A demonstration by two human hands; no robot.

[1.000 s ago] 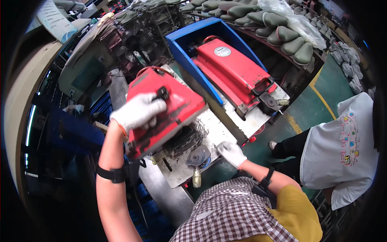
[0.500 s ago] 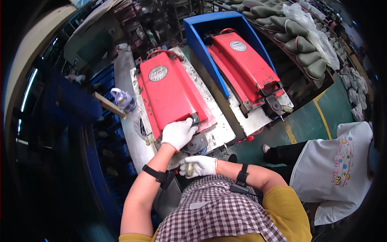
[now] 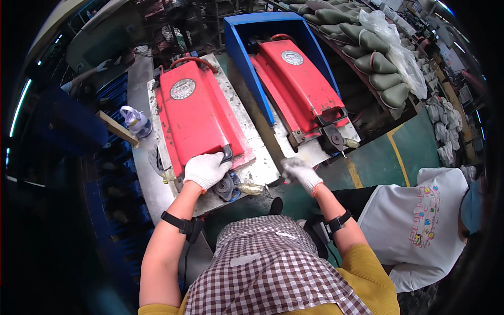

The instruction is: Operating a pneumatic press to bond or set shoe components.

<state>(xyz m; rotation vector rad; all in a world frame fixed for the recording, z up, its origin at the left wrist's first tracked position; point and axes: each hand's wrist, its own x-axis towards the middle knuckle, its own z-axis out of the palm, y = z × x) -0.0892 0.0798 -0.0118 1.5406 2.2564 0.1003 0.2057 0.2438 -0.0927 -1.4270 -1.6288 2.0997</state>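
My left hand (image 3: 206,171), in a white knit glove, is closed around the black handle (image 3: 227,153) at the near end of a red machine cover (image 3: 197,113). Just right of that hand sit a dark round hub (image 3: 224,187) and a lever with a tape-wrapped grip (image 3: 250,188) pointing right. My right hand (image 3: 300,173), also gloved, hangs in the air beyond the lever's end, near the corner of the neighbouring machine's plate. Its fingers are loosely bent, apart and a little blurred; I see nothing in them.
A second red machine (image 3: 299,86) stands in a blue hood (image 3: 265,22) at right, with its own wrapped lever (image 3: 350,143). Green shoes (image 3: 380,63) fill the rack behind. A bottle (image 3: 137,122) stands at left. Another person in a white shirt (image 3: 417,226) is close on my right.
My right hand has let go of the wrapped lever grip and moved right and away from me. The lever now points right. My left hand stays on the handle; the view has shifted.
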